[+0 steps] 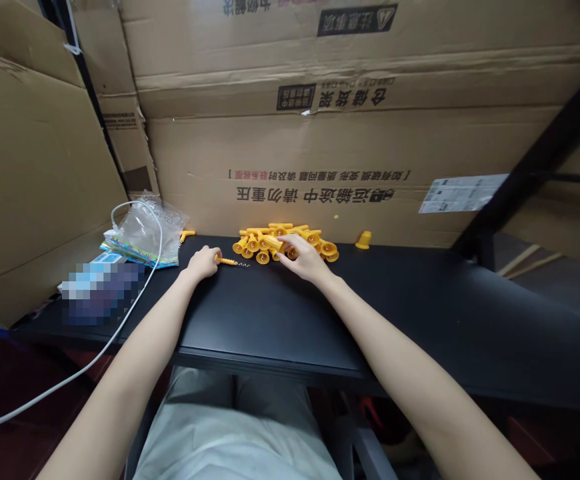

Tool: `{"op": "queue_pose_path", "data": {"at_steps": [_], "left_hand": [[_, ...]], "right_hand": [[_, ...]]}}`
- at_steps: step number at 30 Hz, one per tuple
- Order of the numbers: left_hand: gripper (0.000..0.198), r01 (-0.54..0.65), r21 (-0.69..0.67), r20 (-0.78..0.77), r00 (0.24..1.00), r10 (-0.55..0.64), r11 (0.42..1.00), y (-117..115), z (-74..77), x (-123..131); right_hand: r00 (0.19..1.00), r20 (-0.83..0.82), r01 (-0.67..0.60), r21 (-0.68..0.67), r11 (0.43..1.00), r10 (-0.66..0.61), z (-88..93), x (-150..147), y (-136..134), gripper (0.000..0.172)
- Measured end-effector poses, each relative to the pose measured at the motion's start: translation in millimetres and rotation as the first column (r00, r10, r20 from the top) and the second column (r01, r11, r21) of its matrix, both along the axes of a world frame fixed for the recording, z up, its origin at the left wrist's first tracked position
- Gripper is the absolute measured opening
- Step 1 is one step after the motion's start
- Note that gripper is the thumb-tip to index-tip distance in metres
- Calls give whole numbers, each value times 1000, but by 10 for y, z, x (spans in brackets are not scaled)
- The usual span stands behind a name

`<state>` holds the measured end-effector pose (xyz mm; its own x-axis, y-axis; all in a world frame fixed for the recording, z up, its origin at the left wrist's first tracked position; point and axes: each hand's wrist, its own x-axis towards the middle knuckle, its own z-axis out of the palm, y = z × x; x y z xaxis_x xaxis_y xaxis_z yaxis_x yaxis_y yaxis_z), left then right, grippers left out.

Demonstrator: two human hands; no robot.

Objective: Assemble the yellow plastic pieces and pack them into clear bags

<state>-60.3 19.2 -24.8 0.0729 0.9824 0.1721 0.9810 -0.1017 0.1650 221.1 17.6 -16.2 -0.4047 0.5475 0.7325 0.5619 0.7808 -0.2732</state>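
- One yellow spiral-tipped tool (227, 261) just above or on the tabletop, pinched by its thick end in the left hand (203, 263), fingers curled closed, metal spiral pointing toward the right.
- One ribbed yellow piece (273, 243) at the front of the pile, gripped between thumb and fingers of the right hand (305, 259), half closed.
- More than ten yellow flared pieces (263, 257) heaped around it, several mouths facing forward; overlapping, so cannot tell the exact number.
- One yellow cup (363, 241) upright, well apart on the right.
- One yellow handle (187, 235) beside the bag.
- One clear plastic bag (143, 223) with a colourful lower edge; cannot tell the contents.
- One white cable (120, 327) looping over it, near a blurred item (103, 290).
- Black tabletop (270, 310) beneath, printed cardboard (280, 143) behind, one white label (463, 193) on it.
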Motion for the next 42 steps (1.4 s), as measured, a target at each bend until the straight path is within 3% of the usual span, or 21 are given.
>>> {"op": "queue_pose_path", "data": {"at_steps": [5,19,28,32,35,38,42], "left_hand": [[22,141,117,128,979,-156,983,89,-42,-57],[21,144,143,131,978,-163,979,94,-42,-32],[29,334,267,182,904,-387,904,4,36,91],[27,324,261,196,905,-379,909,-49,78,137],[23,306,297,196,908,-371,905,-85,117,160],[19,318,342,179,902,-394,884,-124,153,198],[17,313,378,185,897,-402,871,-159,169,248]], "right_hand": [[996,72,-47,-31,998,49,-11,-13,4,33],[975,141,-160,-81,984,170,12,-98,-69,35],[976,121,-176,-55,983,182,12,-113,-65,39],[987,43,-153,-107,982,158,13,-101,-47,41],[985,-57,-170,-272,947,160,6,-111,-42,42],[981,-159,-172,-463,869,110,13,-141,-57,40],[957,-289,-189,-620,761,3,46,-179,-82,42]]}}
